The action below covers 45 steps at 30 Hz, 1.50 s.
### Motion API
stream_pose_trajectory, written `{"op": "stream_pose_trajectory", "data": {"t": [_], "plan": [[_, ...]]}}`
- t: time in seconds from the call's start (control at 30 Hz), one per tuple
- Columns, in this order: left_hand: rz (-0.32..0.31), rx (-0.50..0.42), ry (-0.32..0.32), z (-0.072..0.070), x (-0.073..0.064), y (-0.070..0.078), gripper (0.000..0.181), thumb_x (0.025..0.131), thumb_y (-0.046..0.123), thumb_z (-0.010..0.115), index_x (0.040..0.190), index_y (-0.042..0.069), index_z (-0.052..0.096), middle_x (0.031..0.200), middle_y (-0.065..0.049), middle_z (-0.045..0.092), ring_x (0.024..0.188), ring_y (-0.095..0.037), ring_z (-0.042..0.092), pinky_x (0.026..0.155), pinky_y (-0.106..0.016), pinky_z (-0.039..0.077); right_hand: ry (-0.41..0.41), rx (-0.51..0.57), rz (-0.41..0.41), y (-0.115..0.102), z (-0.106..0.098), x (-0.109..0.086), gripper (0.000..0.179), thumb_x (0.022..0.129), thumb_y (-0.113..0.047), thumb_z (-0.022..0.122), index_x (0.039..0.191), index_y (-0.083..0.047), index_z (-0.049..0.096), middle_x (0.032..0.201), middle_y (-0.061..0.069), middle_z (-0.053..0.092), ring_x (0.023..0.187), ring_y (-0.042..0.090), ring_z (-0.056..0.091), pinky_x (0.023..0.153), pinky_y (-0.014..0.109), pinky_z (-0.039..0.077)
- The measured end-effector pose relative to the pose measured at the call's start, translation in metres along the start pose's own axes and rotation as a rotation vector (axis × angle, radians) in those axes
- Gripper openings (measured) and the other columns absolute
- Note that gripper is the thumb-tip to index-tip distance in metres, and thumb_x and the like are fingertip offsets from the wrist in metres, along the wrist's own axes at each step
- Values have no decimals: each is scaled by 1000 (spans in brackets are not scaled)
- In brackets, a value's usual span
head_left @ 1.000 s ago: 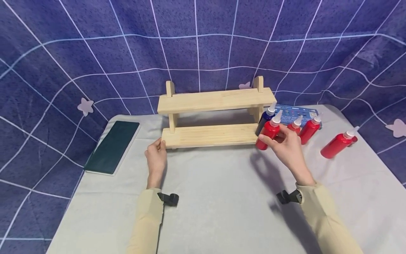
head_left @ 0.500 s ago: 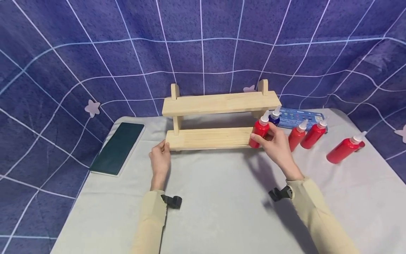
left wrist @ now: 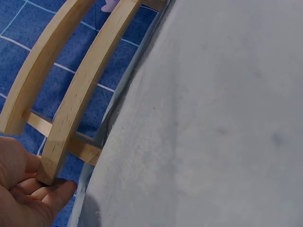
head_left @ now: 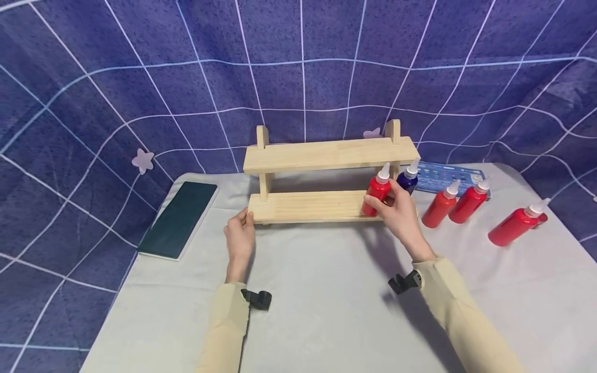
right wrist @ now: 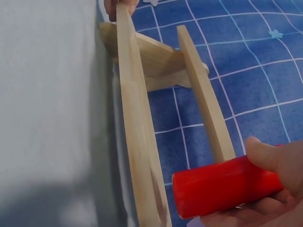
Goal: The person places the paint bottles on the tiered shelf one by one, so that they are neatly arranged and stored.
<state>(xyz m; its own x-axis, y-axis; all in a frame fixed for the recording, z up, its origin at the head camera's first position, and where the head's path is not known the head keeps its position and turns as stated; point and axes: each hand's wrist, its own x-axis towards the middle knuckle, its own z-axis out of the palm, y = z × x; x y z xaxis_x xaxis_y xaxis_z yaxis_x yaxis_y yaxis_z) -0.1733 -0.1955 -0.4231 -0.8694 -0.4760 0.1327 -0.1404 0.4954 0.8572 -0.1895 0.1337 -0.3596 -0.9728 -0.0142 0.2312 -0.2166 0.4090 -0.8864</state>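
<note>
In the head view, my right hand holds a red squeeze bottle with a white pointed nozzle, nearly upright, at the right part of a two-tier wooden shelf. The right wrist view has the thumb and fingers around the red bottle, its base close to the lower board. My left hand grips the left end of that board. Thumb and fingers of the left hand wrap the board end in the left wrist view. A dark blue bottle stands just right of the red one, partly hidden by my right hand.
Three more red bottles, a near one, a middle one and a far-right one, are on the right. Behind them lies a blue printed box. A dark green book lies left. Blue gridded cloth hangs behind.
My right hand has carried the red bottle leftward along the shelf, from in front of the blue bottle to its left. The left hand keeps its grip. The head view has shifted slightly.
</note>
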Motion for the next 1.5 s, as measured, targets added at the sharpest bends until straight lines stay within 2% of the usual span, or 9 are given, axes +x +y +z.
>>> {"op": "stream_pose_trajectory", "data": {"t": [0.13,0.27,0.37,0.57,0.7,0.8,1.03,1.27,1.5], "plan": [[5,1,1,1,0,0,33,100,15,55,126,-5,62,116,-25,66,106,-32,67,87,-44,56,-4,17,7,2,4,3,38,89,-5,70,123,5,56,115,23,66,103,32,65,82,11,50],[11,6,8,1,0,0,33,100,15,56,125,-5,63,115,-25,66,105,-32,67,86,-44,56,-11,35,22,2,7,6,39,89,-5,70,124,5,55,119,23,64,108,32,64,96,33,52],[19,12,15,1,0,0,32,100,14,56,125,-5,63,114,-25,67,104,-32,68,85,-45,56,-9,39,26,3,9,7,39,89,-4,69,124,5,55,119,23,64,110,33,63,98,43,49],[29,10,16,0,-1,1,32,99,13,56,124,-6,63,114,-25,67,104,-31,68,85,-45,56,3,24,37,6,11,9,39,89,-6,70,123,4,56,118,22,66,108,32,64,98,42,50],[31,11,10,1,-2,2,32,99,13,56,124,-6,63,114,-26,66,104,-31,67,85,-44,57,5,0,42,8,10,10,38,89,-8,71,123,4,57,117,21,66,106,31,65,94,34,53],[26,11,7,1,-1,2,33,100,14,56,125,-6,63,115,-26,66,105,-32,67,85,-44,56,-3,-15,40,9,9,12,37,89,-9,71,122,3,58,116,21,67,106,31,66,92,33,54],[16,4,10,0,-1,0,33,100,15,56,126,-3,63,116,-24,66,106,-31,67,87,-43,56,-28,10,51,12,12,16,40,89,-9,71,124,3,56,118,22,65,111,34,64,97,43,51],[21,1,5,0,-3,0,32,100,14,55,127,-2,63,116,-23,67,106,-32,67,87,-43,56,-54,40,51,8,8,13,58,88,-11,72,137,3,44,128,25,59,124,36,55,104,46,45],[43,19,10,0,0,-2,33,100,14,55,127,-3,63,116,-24,66,106,-32,66,87,-44,56,-21,-5,-26,-7,-3,4,74,88,-16,74,149,-2,34,140,22,51,132,34,47,109,51,39]]}}
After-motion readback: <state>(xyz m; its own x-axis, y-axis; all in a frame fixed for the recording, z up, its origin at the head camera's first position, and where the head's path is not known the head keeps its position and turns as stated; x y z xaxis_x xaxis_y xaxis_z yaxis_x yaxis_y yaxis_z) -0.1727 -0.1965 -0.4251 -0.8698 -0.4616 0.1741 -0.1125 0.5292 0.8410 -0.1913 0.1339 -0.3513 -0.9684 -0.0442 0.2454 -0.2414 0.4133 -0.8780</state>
